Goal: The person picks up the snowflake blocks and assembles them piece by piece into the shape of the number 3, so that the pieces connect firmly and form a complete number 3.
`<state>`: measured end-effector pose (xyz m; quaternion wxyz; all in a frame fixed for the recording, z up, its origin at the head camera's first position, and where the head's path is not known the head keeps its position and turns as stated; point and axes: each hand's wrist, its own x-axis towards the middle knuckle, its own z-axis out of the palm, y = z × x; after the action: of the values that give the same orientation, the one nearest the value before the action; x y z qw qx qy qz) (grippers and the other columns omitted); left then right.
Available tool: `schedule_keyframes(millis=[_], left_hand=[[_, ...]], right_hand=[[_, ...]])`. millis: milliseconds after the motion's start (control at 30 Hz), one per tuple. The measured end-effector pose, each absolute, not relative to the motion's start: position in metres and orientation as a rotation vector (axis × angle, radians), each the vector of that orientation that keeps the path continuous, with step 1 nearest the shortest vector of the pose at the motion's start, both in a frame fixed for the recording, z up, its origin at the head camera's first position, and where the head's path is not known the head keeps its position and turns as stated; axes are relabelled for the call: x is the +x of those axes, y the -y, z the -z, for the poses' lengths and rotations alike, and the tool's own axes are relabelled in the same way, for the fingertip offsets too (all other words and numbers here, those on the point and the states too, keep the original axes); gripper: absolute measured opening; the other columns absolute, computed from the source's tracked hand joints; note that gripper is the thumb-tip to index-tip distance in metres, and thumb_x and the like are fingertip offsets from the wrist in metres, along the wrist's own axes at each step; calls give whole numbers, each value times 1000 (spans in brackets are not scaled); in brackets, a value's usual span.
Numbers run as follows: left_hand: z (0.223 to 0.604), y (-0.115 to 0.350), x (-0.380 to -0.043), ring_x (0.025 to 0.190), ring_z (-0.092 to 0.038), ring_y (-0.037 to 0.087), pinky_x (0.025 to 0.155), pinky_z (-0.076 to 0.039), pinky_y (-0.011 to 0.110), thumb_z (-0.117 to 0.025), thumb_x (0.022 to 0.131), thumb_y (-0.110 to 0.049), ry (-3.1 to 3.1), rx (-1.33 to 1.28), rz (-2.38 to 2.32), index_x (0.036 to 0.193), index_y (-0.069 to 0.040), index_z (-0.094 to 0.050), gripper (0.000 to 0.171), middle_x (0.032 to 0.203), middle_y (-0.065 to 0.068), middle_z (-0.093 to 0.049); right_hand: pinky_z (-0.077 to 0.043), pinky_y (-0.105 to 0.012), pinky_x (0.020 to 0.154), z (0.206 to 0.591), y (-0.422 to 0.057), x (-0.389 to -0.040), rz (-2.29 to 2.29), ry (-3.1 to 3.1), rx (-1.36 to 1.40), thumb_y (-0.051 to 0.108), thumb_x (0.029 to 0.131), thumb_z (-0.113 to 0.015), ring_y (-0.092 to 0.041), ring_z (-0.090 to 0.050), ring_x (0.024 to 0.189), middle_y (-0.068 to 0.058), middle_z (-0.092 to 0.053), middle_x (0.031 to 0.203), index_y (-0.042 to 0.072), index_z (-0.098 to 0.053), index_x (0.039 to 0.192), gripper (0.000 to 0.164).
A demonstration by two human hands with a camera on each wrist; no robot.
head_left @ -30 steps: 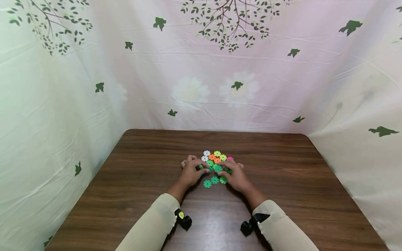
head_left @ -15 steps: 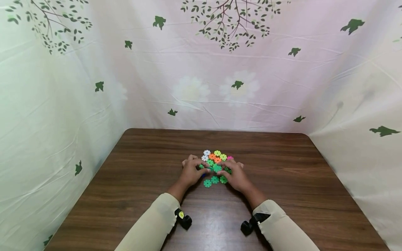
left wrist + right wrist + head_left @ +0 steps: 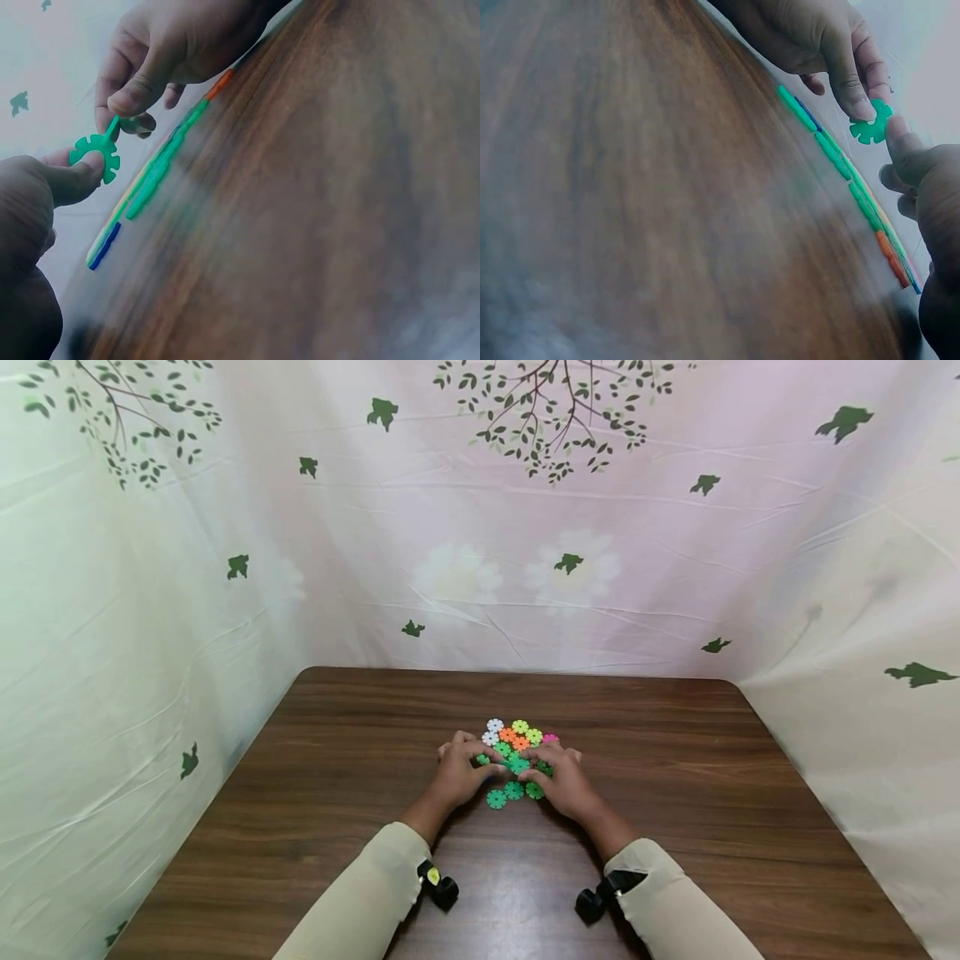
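Between thumb and fingers, my left hand (image 3: 456, 774) pinches a green notched disc (image 3: 96, 155), a snowflake-shaped interlocking piece. My right hand (image 3: 564, 785) pinches a second green notched disc (image 3: 113, 127), seen edge-on in the left wrist view. The two discs meet at their edges; how deep the slots engage cannot be made out. Both hands are held just above the table, among loose discs. A row of green discs (image 3: 513, 791) lies nearer the person. Under the hands, some pieces are partly hidden, and a blue piece (image 3: 103, 246) shows in the left wrist view.
Beyond the hands lie white discs (image 3: 491, 738), orange discs (image 3: 521, 743), yellow discs (image 3: 534, 737) and a pink disc (image 3: 551, 738). The brown wooden table (image 3: 360, 727) ends at a patterned cloth backdrop (image 3: 480, 635). Each sleeve cuff carries a black wrist camera (image 3: 446, 893).
My left hand has edged slightly to the right, towards the right hand, and covers more of the blue piece. The right hand stays nearly still. Both grips look the same.
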<state>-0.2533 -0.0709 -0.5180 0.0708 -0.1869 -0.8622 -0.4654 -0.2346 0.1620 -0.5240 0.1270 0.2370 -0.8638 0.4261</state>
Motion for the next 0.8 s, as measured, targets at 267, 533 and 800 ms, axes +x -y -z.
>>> schedule_keyframes(millis=[267,533,800], left_hand=[[515,68,-250,107,-57,21,109,-29,55,-91,88,-17,2541,-576,1392,91,-18,-87,5,99,2,-69],[513,66,-245,101,-57,19,107,-34,51,-91,86,-11,2491,-574,1440,90,-13,-87,6,96,4,-69],[515,64,-243,101,-58,20,105,-33,49,-91,88,-14,2499,-587,1410,93,-14,-87,6,97,4,-70]], right_hand=[[-47,-43,98,524,-162,-234,-1257,2496,719,8,88,-86,-27,-71,99,-9,-78,109,3,-81,117,30],[-61,-36,95,522,-160,-233,-1392,2494,715,6,90,-85,-29,-73,108,-15,-77,117,1,-81,118,29],[-56,-43,99,524,-162,-233,-1360,2481,729,5,88,-87,-26,-72,106,-12,-78,113,2,-82,118,31]])
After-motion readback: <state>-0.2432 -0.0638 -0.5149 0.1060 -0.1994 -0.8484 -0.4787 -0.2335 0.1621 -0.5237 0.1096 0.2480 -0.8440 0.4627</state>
